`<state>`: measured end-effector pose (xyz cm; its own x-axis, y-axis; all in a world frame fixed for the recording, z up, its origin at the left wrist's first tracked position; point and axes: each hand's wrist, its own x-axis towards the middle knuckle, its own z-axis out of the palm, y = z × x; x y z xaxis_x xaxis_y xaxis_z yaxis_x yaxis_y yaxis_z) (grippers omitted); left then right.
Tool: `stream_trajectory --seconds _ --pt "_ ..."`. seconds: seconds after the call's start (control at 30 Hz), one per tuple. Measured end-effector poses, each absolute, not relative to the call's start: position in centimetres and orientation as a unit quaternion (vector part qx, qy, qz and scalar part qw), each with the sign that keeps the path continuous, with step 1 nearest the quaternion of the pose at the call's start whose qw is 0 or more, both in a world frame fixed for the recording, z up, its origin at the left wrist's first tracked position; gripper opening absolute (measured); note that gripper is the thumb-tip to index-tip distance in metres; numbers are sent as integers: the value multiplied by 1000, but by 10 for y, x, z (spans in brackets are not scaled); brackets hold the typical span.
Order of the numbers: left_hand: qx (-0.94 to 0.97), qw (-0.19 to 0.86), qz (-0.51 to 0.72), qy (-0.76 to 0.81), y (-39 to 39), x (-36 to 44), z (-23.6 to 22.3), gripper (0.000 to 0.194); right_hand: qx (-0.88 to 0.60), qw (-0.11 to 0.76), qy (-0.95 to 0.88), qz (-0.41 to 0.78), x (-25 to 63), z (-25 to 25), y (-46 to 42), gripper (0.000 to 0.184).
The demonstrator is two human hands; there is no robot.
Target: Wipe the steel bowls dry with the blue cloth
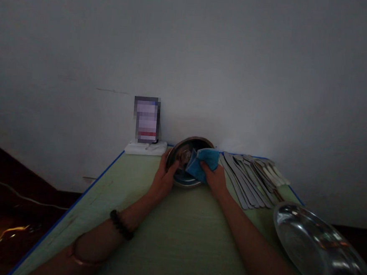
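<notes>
A round metal bowl [182, 148] is tilted toward me near the back edge of the table, its shiny inside facing me. My left hand [166, 172] grips its left rim, with the thumb over the edge. In my right hand [215, 177] is a blue cloth [200, 164], pinched under the thumb. The cloth lies against the right part of the bowl's inside and covers some of it. Fingers behind the bowl and the cloth are hidden.
A phone [147, 120] with a blurred screen stands on a white holder [145, 148] at the back left. Several flat metal utensils [246, 179] lie in a row at the right, some with white handles [273, 173]. A large metal basin [317, 247] occupies the table's right side. A wall rises behind.
</notes>
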<state>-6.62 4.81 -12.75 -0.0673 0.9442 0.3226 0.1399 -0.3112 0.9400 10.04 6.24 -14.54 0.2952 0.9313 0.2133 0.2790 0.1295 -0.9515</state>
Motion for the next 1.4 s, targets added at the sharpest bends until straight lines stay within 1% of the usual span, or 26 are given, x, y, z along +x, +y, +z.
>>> stream_trajectory --seconds 0.13,0.2,0.27,0.4,0.57,0.67,0.77,0.8,0.9,0.93,1.0,1.13,1.2,1.27,1.33,1.4 --pt "546 453 542 450 55 -70 -132 48 -590 548 -519 288 102 -147 63 25" --pt "530 477 527 463 57 -71 -132 49 -587 549 -521 288 102 -148 63 25" --pt "521 465 521 490 56 -71 -131 48 -581 552 -524 290 100 -147 62 26" --pt "503 422 550 515 49 -66 -128 50 -568 551 -537 292 95 -142 59 32" --pt "578 428 528 451 44 -63 -128 51 -607 560 -494 270 96 -142 58 37" --pt "596 438 542 399 47 -66 -130 55 -607 567 -491 264 100 -145 61 33" --pt "555 430 591 397 51 -70 -131 63 -586 560 -516 278 101 -146 62 26" --pt "546 427 593 410 52 -71 -131 61 -579 558 -524 283 101 -145 62 26" --pt "541 423 560 463 53 -72 -130 45 -572 557 -530 286 100 -145 61 28" --pt "547 418 550 473 52 -72 -129 44 -575 559 -526 282 100 -145 61 27" --pt "569 392 549 470 49 -70 -128 45 -586 562 -516 274 100 -145 62 28" --pt "610 316 592 422 44 -64 -128 47 -601 555 -508 271 99 -146 62 40" --pt "612 322 598 404 44 -63 -128 53 -602 554 -509 267 99 -145 62 40" --pt "603 365 578 412 46 -62 -129 57 -602 563 -505 257 99 -145 61 39" --pt "590 407 543 437 48 -64 -129 50 -595 577 -502 247 99 -145 60 38" --pt "587 402 530 462 50 -66 -128 44 -586 588 -502 240 99 -145 59 35"
